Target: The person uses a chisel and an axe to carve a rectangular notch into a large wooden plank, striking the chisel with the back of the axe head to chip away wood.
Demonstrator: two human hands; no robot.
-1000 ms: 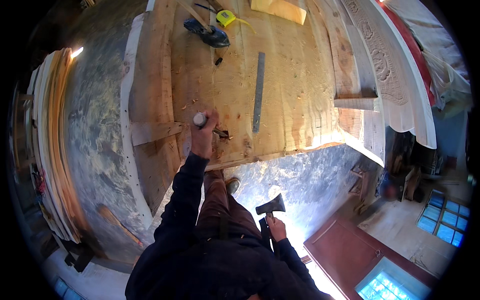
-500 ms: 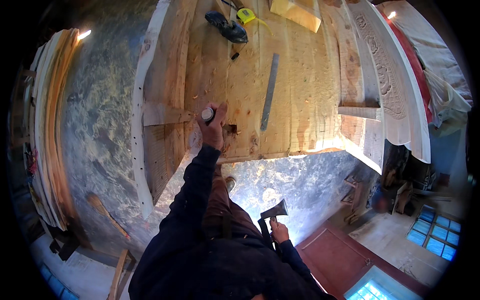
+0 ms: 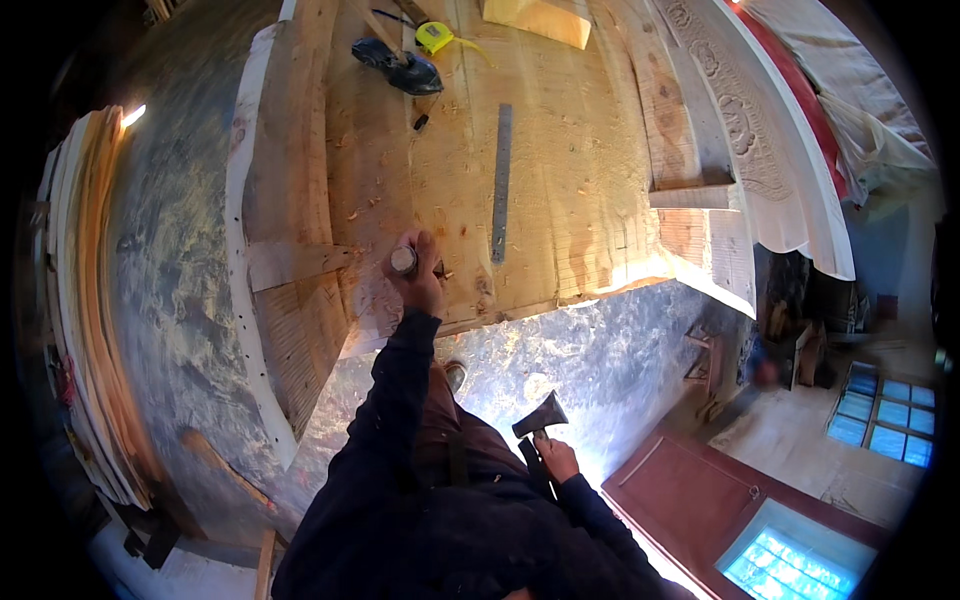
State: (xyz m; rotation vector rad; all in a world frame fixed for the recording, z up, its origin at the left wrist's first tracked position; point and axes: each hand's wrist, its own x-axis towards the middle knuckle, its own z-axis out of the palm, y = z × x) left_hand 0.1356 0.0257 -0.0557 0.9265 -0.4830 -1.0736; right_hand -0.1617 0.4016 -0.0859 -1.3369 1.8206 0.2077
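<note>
My left hand [image 3: 420,275] is closed round a chisel [image 3: 403,260], whose round handle end faces the camera; its blade is mostly hidden, low at the left part of the plank surface [image 3: 570,150], among wood shavings. My right hand [image 3: 556,458] grips an axe [image 3: 541,416] by its handle beside my leg, with the dark head upward. A steel ruler [image 3: 501,180] lies on the planks right of the chisel. Farther back lie a dark shoe-like object [image 3: 396,66], a yellow tape measure [image 3: 434,37] and a small black piece [image 3: 420,122].
Rough wooden side frames [image 3: 285,200] flank the planks, with a carved board [image 3: 745,130] and draped cloth [image 3: 860,90] at right. A pale block [image 3: 535,20] lies at the back. Boards [image 3: 90,300] are stacked left; a broom-like object [image 3: 225,465] lies on the floor [image 3: 170,250].
My left hand has turned the chisel, so more of its handle end faces up and less blade shows. My view has shifted slightly back and forth. The axe stays in my right hand.
</note>
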